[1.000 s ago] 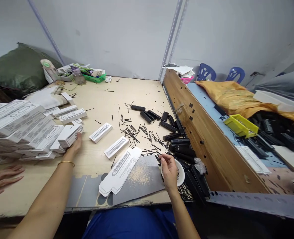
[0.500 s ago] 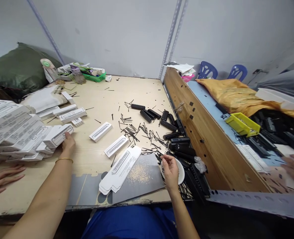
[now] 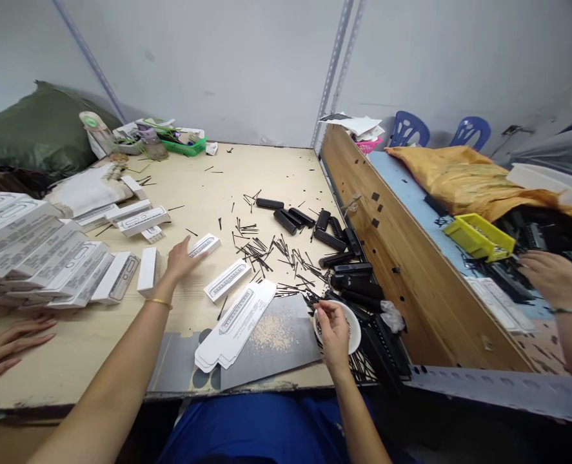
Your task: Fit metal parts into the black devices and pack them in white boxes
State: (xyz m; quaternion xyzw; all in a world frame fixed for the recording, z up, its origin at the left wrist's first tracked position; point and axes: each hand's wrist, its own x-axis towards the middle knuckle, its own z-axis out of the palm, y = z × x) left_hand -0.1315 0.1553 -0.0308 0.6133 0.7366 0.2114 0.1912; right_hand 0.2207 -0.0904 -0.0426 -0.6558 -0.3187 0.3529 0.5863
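My left hand (image 3: 182, 260) reaches over a small white printed box (image 3: 207, 245) on the table, thumb on the near side and fingers on the far side, covering its left end. Another white box (image 3: 227, 281) lies to the right of it. My right hand (image 3: 333, 328) is over a white bowl (image 3: 354, 332), with thumb and fingers pinched together. What is in the pinch is hidden; small bits lie in the bowl. Beside it lie flat white cartons (image 3: 235, 325) on a grey sheet (image 3: 286, 351) strewn with pale crumbs.
Stacked white boxes (image 3: 29, 251) fill the left, with a co-worker's hand (image 3: 15, 348) in front. Black thin pieces (image 3: 256, 251) and black cases (image 3: 331, 241) lie near a wooden divider (image 3: 411, 277). Beyond it, another person's hand (image 3: 556, 277) is beside a yellow bin (image 3: 479, 238).
My left hand has let go of a box by the stack and moved right to another box. My right hand stays at the bowl. The co-worker's hand on the right has come further into view.
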